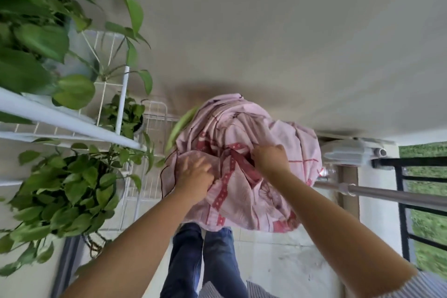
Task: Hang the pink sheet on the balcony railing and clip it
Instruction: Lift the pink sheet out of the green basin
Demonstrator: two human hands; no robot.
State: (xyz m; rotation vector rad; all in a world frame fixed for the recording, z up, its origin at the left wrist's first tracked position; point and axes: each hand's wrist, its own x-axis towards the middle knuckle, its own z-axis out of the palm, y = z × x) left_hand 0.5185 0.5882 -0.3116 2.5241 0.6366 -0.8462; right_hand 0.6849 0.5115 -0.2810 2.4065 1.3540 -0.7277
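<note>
The pink sheet (244,167), patterned with red bands, lies bunched in a heap over a green basin (180,128) whose rim shows at its left side. My left hand (196,174) presses into the sheet's left folds with fingers gripping cloth. My right hand (271,158) pinches a red-banded fold near the heap's middle. The black balcony railing (402,203) stands at the right edge, apart from the sheet. A steel pole (387,195) runs from the railing side toward the heap. No clips show.
A white wire rack (121,109) with several leafy green plants (65,191) fills the left side. My legs in blue jeans (205,256) stand below the heap on a pale tiled floor. A white wall rises behind. Grass shows beyond the railing.
</note>
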